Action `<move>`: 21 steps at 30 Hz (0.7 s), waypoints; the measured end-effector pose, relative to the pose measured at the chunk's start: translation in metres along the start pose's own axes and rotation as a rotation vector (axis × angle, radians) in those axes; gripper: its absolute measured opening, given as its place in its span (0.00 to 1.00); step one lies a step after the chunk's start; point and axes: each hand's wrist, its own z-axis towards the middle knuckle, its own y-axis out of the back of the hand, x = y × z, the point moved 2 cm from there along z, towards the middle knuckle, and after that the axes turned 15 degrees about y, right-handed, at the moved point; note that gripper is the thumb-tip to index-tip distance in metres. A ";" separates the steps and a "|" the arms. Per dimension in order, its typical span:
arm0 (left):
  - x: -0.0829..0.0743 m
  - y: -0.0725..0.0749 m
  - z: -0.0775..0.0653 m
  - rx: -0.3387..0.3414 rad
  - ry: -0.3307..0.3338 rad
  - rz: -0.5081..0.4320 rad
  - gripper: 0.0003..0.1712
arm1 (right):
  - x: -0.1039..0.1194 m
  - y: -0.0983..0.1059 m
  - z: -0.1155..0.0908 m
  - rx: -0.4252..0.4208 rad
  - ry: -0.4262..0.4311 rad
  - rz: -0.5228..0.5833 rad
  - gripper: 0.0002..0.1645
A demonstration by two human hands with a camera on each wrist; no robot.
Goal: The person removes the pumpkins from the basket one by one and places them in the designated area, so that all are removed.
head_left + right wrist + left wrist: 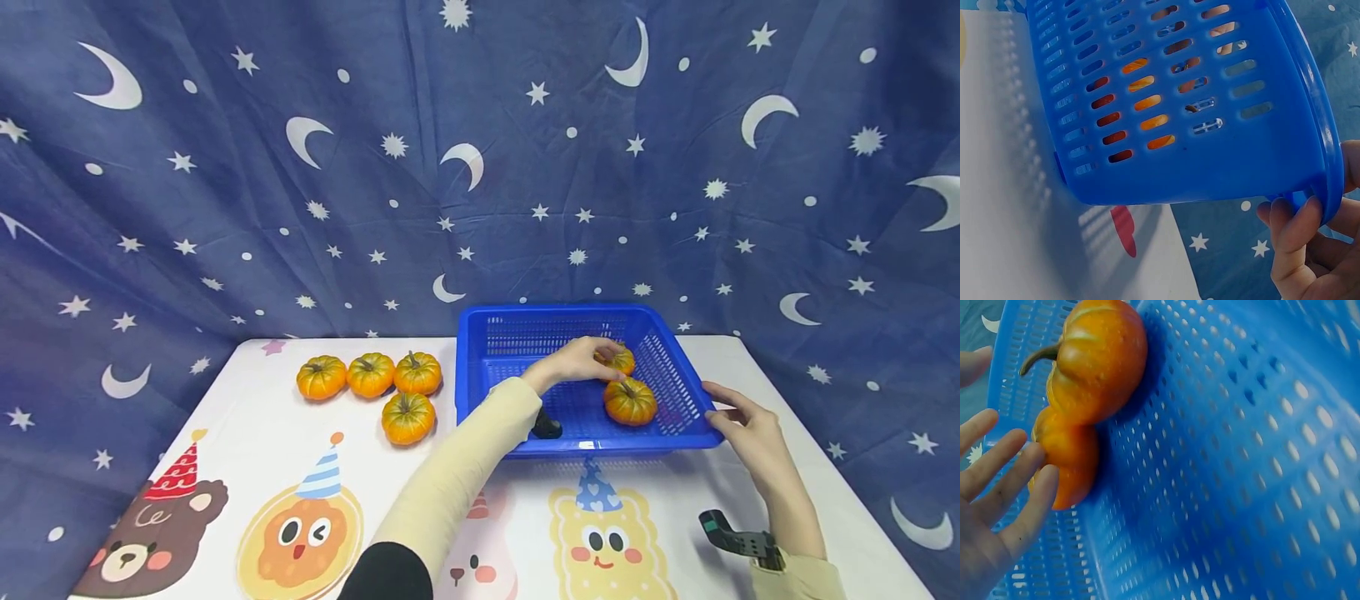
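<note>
Two small orange pumpkins lie side by side at the right end of a blue plastic basket [622, 444]. My left hand [579, 360] reaches into the basket over the rear pumpkin [621, 360], its fingers loosely spread. In the left wrist view the fingertips overlap that pumpkin [1072, 462], and the front pumpkin [1100, 359] shows its curved stem. My right hand [750, 425] grips the basket's right rim near the front corner. The right wrist view shows its fingers [1297, 231] curled round the rim, with orange showing through the slots.
Several more pumpkins [408, 417] sit grouped on the white table left of the basket. The tablecloth [210, 467] has cartoon prints. A dark blue curtain [375, 208] with moons and stars hangs behind. A black device [738, 542] is strapped to the right wrist.
</note>
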 end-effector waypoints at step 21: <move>0.006 -0.015 0.012 0.140 -0.049 0.151 0.34 | 0.036 0.010 -0.004 0.034 -0.010 0.027 0.28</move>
